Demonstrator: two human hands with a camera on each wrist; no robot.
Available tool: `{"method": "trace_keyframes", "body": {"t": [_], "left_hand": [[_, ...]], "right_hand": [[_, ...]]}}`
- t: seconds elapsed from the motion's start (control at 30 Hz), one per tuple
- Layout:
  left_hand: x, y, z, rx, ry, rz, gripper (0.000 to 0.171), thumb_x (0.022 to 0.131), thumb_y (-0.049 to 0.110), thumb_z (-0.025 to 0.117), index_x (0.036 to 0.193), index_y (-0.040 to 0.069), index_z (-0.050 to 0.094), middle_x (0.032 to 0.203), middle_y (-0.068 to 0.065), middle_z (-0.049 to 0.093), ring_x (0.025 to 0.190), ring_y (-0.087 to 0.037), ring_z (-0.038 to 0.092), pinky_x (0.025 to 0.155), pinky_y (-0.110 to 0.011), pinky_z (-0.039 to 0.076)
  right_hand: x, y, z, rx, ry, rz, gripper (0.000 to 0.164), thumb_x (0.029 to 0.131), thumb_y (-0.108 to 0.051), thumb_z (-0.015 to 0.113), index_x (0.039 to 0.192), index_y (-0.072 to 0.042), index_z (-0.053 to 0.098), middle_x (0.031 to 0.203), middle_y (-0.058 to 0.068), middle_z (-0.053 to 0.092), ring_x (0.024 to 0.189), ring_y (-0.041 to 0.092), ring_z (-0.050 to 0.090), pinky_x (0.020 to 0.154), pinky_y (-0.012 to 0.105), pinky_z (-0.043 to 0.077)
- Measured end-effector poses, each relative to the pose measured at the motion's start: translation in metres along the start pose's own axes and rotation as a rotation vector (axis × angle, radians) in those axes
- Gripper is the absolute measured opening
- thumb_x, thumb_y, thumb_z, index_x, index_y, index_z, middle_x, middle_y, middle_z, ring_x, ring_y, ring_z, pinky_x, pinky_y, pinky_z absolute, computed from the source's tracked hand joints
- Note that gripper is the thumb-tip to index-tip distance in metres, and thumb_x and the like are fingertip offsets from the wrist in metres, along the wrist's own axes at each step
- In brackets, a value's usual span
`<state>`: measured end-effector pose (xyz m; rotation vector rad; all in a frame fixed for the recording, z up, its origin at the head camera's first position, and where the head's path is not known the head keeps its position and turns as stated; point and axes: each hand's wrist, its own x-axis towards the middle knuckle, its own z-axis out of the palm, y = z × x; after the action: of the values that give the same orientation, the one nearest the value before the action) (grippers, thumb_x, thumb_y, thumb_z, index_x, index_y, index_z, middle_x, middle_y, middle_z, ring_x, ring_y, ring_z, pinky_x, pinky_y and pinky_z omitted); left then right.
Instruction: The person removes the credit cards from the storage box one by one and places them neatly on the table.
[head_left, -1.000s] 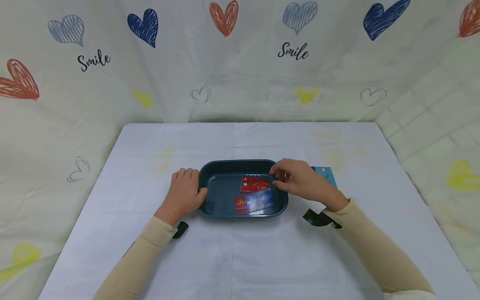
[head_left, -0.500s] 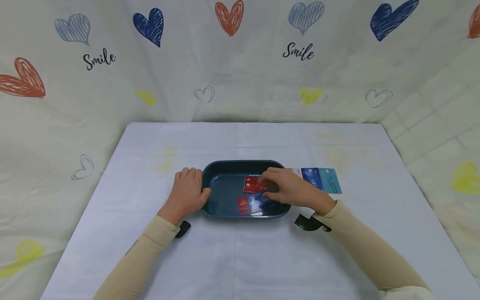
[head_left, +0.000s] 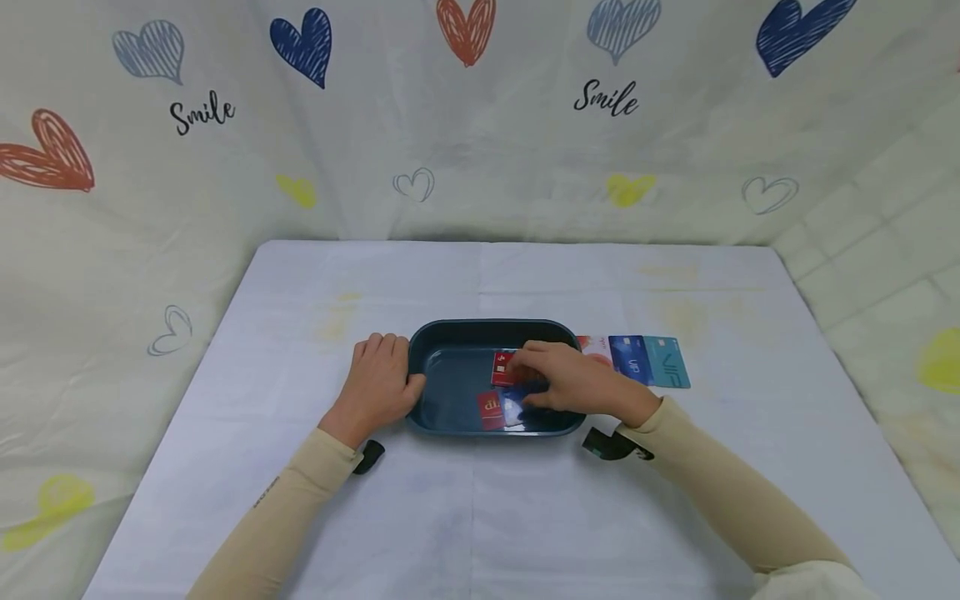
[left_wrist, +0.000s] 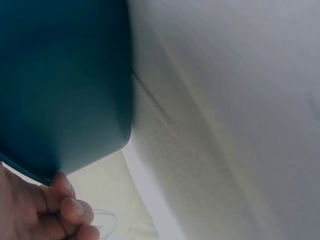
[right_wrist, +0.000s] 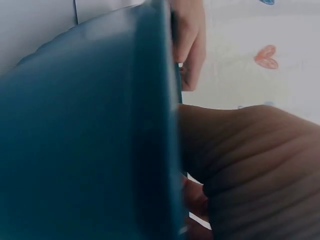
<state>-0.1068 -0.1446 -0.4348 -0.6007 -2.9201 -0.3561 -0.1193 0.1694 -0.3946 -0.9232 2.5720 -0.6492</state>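
The right hand (head_left: pixel 573 379) had moved farther into the tray (head_left: pixel 446 400), over cards (head_left: pixel 491 411) in the right half, putting them within reach, its hold impossible to tell, while the left hand (head_left: pixel 380 379) gripped the left rim.

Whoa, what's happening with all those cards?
A person's left hand holds the left end of a dark teal rectangular tray with rounded corners on a white table. The right hand reaches into the tray, over an upper red card, a lower red card and a shiny blue card. Whether it grips one can't be seen. Just right of the tray, a pink-and-white card, a dark blue card and a teal card lie in a row.
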Motion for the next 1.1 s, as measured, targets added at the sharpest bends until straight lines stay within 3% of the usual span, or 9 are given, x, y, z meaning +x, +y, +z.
{"method": "trace_keyframes", "body": {"t": [0.33, 1.1], "left_hand": [[0.0020, 0.0017, -0.0007, 0.006, 0.008, 0.003, 0.016, 0.092, 0.020, 0.056, 0.087, 0.007, 0.048, 0.080, -0.008, 0.044, 0.080, -0.027, 0.038, 0.084, -0.046, 0.036], [0.0036, 0.0033, -0.0010, 0.023, -0.026, -0.016, 0.016, 0.091, 0.020, 0.055, 0.087, 0.007, 0.048, 0.080, -0.007, 0.043, 0.081, -0.027, 0.039, 0.085, -0.045, 0.036]], "right_hand": [[0.0051, 0.0028, 0.0050, -0.073, -0.104, 0.017, 0.052, 0.085, -0.027, 0.085, 0.132, -0.013, 0.066, 0.126, 0.006, 0.065, 0.111, 0.020, 0.064, 0.093, 0.037, 0.061], [0.0084, 0.0029, 0.0088, -0.196, -0.110, 0.016, 0.057, 0.081, -0.026, 0.088, 0.132, -0.013, 0.067, 0.127, 0.012, 0.066, 0.116, 0.026, 0.062, 0.092, 0.039, 0.061]]}}
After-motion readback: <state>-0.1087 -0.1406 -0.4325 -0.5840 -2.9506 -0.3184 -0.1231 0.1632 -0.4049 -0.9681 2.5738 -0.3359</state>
